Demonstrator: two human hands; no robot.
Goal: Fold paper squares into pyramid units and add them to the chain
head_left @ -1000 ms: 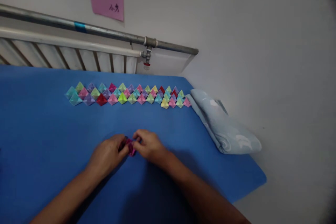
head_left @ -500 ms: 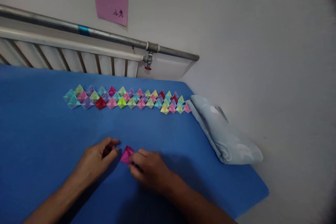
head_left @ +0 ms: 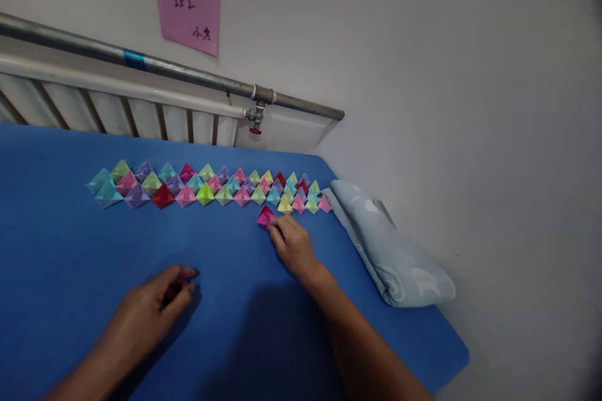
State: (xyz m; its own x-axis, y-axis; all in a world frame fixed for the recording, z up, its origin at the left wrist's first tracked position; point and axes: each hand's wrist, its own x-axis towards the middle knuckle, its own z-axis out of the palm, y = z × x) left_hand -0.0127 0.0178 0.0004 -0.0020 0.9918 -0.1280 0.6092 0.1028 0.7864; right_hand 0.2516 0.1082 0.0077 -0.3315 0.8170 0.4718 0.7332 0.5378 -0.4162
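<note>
Between the thumb and fingers of my right hand (head_left: 292, 243) is a magenta folded paper piece (head_left: 266, 216). It is just below the rows of folded paper pieces, left of a yellow piece (head_left: 285, 205) in the lowest row. My left hand (head_left: 157, 301) rests over the blue surface (head_left: 226, 263) at the lower left, thumb and fingertips apart, holding nothing. The rows hold several pieces in green, purple, pink, teal and red, such as a dark red one (head_left: 163, 196), set close together.
A folded light blue cloth (head_left: 392, 250) lies along the right edge of the blue surface. Behind stand a white radiator (head_left: 174, 124) and a metal pipe (head_left: 197, 74) with a red-handled valve (head_left: 255, 131). A pink paper note (head_left: 188, 9) hangs on the wall.
My right hand has moved up and to the right with the magenta piece, to the rows. My left hand is slightly lower and farther left. The view has shifted a little.
</note>
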